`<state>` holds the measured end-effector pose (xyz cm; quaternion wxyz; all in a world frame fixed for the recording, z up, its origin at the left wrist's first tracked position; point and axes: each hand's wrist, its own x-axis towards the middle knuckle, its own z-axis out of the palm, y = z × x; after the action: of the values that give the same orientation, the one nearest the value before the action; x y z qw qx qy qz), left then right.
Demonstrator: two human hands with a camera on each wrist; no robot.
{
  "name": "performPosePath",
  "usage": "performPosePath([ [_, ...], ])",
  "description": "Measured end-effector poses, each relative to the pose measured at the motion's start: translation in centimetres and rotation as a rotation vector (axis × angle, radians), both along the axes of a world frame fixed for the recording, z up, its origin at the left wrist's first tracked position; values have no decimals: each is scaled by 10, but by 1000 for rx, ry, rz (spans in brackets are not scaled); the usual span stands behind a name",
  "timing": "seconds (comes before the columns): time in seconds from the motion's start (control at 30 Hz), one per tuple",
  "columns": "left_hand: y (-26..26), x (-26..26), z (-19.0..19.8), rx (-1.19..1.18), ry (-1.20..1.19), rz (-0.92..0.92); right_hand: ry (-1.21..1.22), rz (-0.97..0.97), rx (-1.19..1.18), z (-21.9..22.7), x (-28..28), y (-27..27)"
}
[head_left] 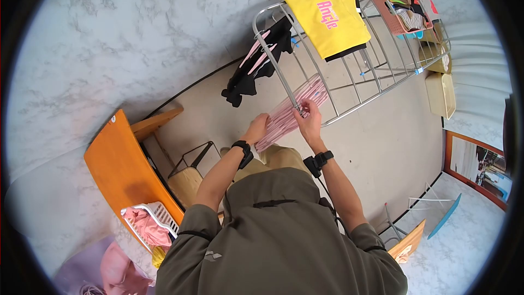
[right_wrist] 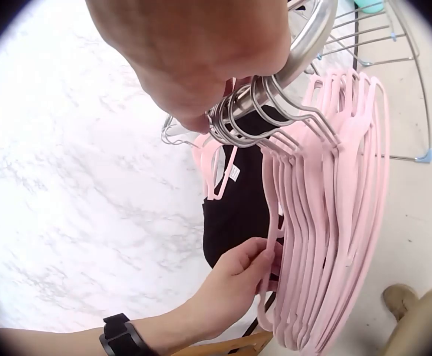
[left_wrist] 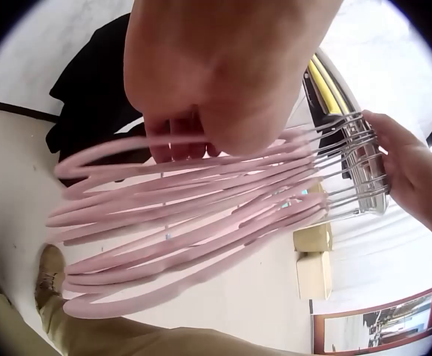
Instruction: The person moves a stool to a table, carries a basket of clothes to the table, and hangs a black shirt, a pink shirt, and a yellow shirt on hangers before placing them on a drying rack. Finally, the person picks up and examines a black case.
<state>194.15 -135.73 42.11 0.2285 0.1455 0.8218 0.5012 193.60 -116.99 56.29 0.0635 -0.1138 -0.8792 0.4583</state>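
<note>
A row of pink hangers [head_left: 285, 117] hangs by metal hooks from the end bar of a silver drying rack [head_left: 281, 75]. My left hand [right_wrist: 239, 271] pinches the side of the outermost hanger in the right wrist view, with part of its fingers hidden behind the pink arms. At the top, my right hand [head_left: 310, 123] curls over the bar and holds the hooks [right_wrist: 256, 111] bunched there. Beyond the hangers, a black garment [head_left: 266, 53] hangs on pink hangers from the same rack.
Across the rack lie a yellow shirt [head_left: 327, 19] and a pink basket [head_left: 388, 17] of clothes. An orange table [head_left: 123, 164] stands at the left, near a chair [head_left: 188, 183] and a white basket [head_left: 164, 217] holding pink cloth. A beige bin [head_left: 439, 95] sits at the right.
</note>
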Motion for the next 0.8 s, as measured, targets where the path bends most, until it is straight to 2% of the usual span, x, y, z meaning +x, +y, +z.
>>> performPosePath([
  [0.07, 2, 1, 2, 3, 51, 160, 30, 24, 28, -3, 0, 1],
  [0.27, -10, 5, 20, -22, 159, 275, 53, 79, 61, -3, 1, 1],
  [0.37, -19, 8, 26, -52, 235, 274, 102, 88, 72, -5, 0, 1],
  [0.47, -32, 16, 29, -122, 213, 322, 54, 65, 21, -1, 1, -1],
  [0.53, -52, 26, 35, -146, 205, 355, 229, 90, 209, 4, 3, -6],
  [0.67, -102, 63, 64, -293, 253, 487, 351, 305, 179, 11, 11, -28],
  [0.73, -133, 94, 70, -324, 210, 556, 270, 485, 33, 12, 12, -50],
  [0.8, -156, 132, 76, -360, 161, 656, 203, 628, 3, 7, 12, -78],
])
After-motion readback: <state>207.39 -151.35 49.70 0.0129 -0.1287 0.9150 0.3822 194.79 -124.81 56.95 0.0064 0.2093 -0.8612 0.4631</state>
